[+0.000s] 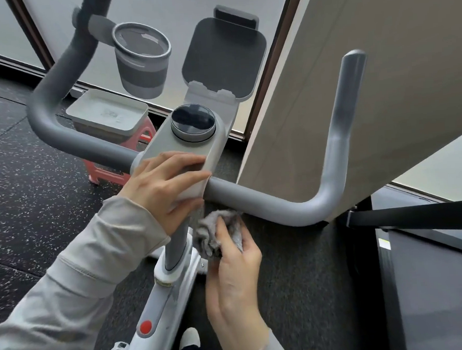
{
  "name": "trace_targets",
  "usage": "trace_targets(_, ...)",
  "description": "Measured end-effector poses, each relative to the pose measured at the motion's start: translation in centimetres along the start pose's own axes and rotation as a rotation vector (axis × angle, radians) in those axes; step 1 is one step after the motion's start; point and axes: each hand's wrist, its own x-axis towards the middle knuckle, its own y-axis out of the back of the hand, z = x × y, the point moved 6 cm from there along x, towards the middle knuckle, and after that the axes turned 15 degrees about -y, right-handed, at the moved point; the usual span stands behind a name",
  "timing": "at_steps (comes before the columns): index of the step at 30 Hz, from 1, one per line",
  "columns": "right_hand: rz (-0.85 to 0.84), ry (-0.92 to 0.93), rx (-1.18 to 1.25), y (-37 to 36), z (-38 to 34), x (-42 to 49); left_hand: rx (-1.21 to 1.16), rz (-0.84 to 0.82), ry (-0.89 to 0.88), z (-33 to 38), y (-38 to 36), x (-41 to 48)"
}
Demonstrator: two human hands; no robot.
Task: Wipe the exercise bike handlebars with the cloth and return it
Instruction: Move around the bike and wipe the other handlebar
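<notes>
The grey handlebars [266, 199] of the exercise bike curve up on both sides of a pale console [193, 147] with a round dark display. My left hand [163, 189] grips the near end of the console where it meets the bar. My right hand [230, 272] holds a crumpled grey cloth [214, 232] just under the right bar, beside the grey stem [177, 245]. The cloth touches or nearly touches the bar's underside.
A grey cup holder [141, 58] and a tablet holder [222, 59] rise behind the console. A grey tray [107, 114] sits on a red stool [102, 172] on the speckled floor. A beige panel [354, 86] stands right; a dark treadmill [433, 270] lies at lower right.
</notes>
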Motion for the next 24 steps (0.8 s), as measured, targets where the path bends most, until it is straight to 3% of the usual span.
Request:
trace_targets(4,-0.086,0.054,-0.218,2.7,-2.1,-3.6,0.041,0.019,0.039,0.1,-0.2,0.1)
trace_targets(8,-0.153,0.322,-0.450,2.0,-8.0,-6.0,0.041,0.055,0.061,0.1,-0.3,0.3)
trace_targets(10,-0.132,0.417,-0.658,0.3,-11.4,-5.2,0.049,0.071,0.080,0.0,-0.5,0.3)
trace_targets(13,-0.032,0.520,-1.153,-3.9,-14.8,-2.2,0.065,0.087,0.124,0.0,-0.7,0.1)
trace_targets(17,-0.112,0.378,-1.790,-8.5,-13.7,2.4,0.064,0.131,0.143,0.0,-0.9,-0.1)
trace_targets(20,-0.244,0.189,-1.923,-9.5,-11.9,3.6,0.043,0.136,0.157,-0.1,-1.0,0.0)
trace_targets(24,-0.335,0.123,-1.984,-9.0,-11.6,3.5,0.025,0.133,0.166,-0.1,-0.9,0.0)
